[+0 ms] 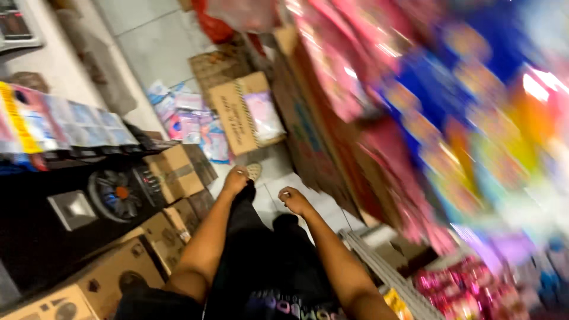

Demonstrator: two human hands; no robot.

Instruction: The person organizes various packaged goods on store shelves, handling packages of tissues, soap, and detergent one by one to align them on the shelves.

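Your view tilts hard and the right side smears into pink, blue and orange blur, so those hanging packets (450,118) can't be told apart. Both your bare arms hang down in front of your black trousers (267,261). Your left hand (235,179) is curled loosely, fingers folded in, holding nothing, knuckles against the trouser leg. Your right hand (293,200) is curled the same way, empty too, just beside the other leg. Between the hands, past the trouser hem, your pale patterned shoe (254,170) shows on the grey tiled floor (148,41). Nearest your left hand sits a closed brown cardboard box (178,172), with more brown cartons stacked below it along a black speaker cabinet with a round cone (115,194). Ahead on the floor stands an open brown cardboard box holding a clear plastic bag (246,112), touching a spread of pale blue and pink packets (189,121). A white wire rack (385,266) runs near your right forearm
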